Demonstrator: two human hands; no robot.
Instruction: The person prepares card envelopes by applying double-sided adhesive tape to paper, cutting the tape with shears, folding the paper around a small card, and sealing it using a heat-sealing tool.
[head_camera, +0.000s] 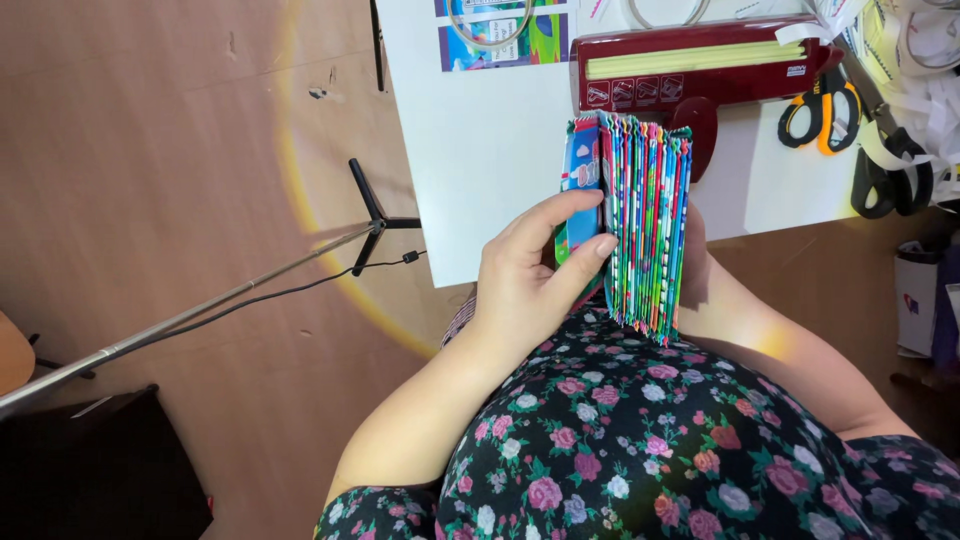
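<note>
Brown wooden floor lies beneath a white surface (480, 150). The left hand (530, 275) and right hand (692, 262) clasp an upright multicoloured stack of folded printed paper sheets (645, 230), its long axis running twelve to six o'clock.

Person wears a dark, near-black dress (640, 440) with a dense floral print: pink and red roses, small white blossoms, green leaves. Both forearms bare, no sleeves visible. Left hand (525, 285) shows no rings or watch; fingers (575, 265) have short, unpainted nails.
</note>
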